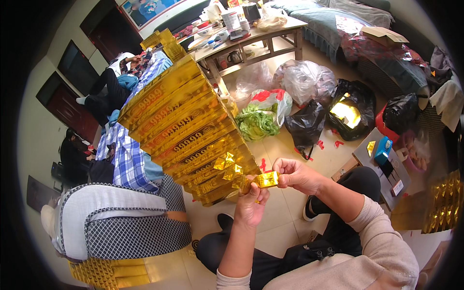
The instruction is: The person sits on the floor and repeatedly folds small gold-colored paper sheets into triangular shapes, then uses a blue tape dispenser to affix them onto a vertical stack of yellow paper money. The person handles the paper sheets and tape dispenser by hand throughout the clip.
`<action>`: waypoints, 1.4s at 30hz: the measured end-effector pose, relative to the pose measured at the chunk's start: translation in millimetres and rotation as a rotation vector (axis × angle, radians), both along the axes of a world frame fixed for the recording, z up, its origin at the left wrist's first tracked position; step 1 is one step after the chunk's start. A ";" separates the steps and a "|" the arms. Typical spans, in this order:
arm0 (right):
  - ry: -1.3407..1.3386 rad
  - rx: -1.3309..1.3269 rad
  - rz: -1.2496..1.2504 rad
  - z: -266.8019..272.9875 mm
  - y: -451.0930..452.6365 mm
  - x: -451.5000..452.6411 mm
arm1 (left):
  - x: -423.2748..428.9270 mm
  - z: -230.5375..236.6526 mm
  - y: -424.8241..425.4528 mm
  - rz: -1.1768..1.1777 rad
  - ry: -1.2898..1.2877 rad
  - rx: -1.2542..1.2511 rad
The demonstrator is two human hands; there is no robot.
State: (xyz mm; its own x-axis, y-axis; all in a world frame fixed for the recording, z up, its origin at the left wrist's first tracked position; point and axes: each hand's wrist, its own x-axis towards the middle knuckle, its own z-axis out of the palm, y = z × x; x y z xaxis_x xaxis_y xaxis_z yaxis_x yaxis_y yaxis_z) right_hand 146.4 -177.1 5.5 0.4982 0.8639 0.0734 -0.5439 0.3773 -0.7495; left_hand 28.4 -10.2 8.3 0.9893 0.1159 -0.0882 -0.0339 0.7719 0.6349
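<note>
A small folded gold foil paper piece (268,179) is between my two hands. My left hand (252,206) grips its left end, thumb uppermost. At its right end, the fingertips of my right hand (295,175) pinch the foil. Just beyond my left hand stands a tall tilted-looking stack of gold foil paper bundles (195,141), printed with repeated digits. Several loose folded foil pieces (229,161) show in front of the stack, close to my left fingers; whether they are joined to the held piece I cannot tell.
To my right, a small board (377,170) bears a blue device (383,150). Plastic bags (304,81), a lettuce (257,123) and a black bag with gold foil (351,98) lie on the floor. A cluttered wooden table (250,36) stands behind; other people sit at left.
</note>
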 end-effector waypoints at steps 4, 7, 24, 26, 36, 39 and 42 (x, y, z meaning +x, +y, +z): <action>-0.001 -0.037 -0.038 -0.8 0.3 0.0 | 1.0 -1.9 -0.3 0.021 -0.009 0.054; -0.005 0.027 -0.023 2.8 -1.4 -2.6 | 1.2 -2.0 -2.5 0.033 -0.008 0.065; -1.808 -0.283 -0.542 48.7 -36.6 -7.6 | 5.0 21.7 -13.3 0.401 0.086 0.963; -1.868 -0.287 -0.542 50.1 -38.2 -9.0 | 1.7 26.9 -15.3 0.376 0.108 1.005; -1.935 -0.324 -0.429 44.5 -43.8 -12.1 | 5.7 6.3 -13.0 0.372 0.124 1.222; -1.814 -0.296 -0.447 44.9 -43.2 -13.9 | 7.0 6.0 -12.5 0.444 0.082 1.240; -1.615 -0.403 -0.653 42.2 -68.6 -8.0 | 4.2 5.0 -11.8 0.455 0.112 1.109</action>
